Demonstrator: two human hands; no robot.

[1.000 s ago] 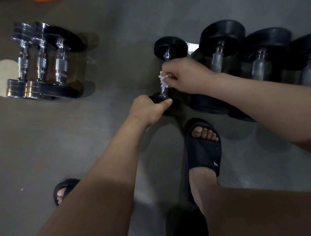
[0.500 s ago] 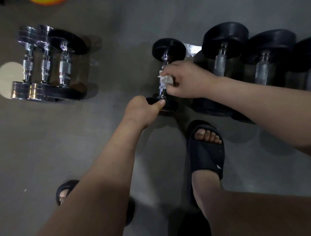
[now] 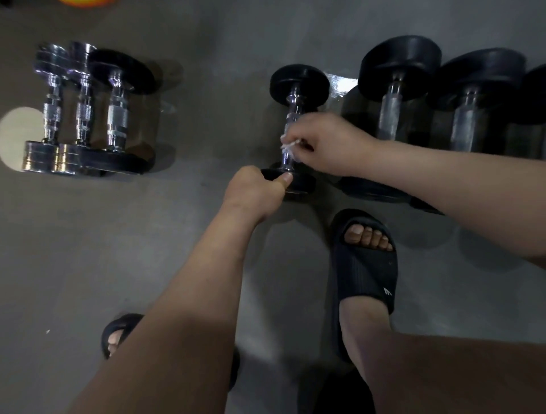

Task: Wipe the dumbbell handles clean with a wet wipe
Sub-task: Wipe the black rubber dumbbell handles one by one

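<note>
A small black dumbbell (image 3: 299, 84) with a chrome handle lies on the grey floor at the centre. My left hand (image 3: 255, 192) grips its near black weight, thumb on the rim. My right hand (image 3: 328, 144) is wrapped around the lower part of the chrome handle, pinching a white wet wipe (image 3: 288, 146) against it. Only a crumpled edge of the wipe shows past my fingers.
Larger black dumbbells (image 3: 396, 88) lie in a row to the right. Three chrome and black dumbbells (image 3: 84, 112) lie at the left. My feet in black slides (image 3: 365, 266) stand just below the small dumbbell. An orange object (image 3: 85, 2) shows at the top edge.
My right hand with the wipe has shifted slightly down the handle toward the near weight. The left hand keeps its hold on the near weight.
</note>
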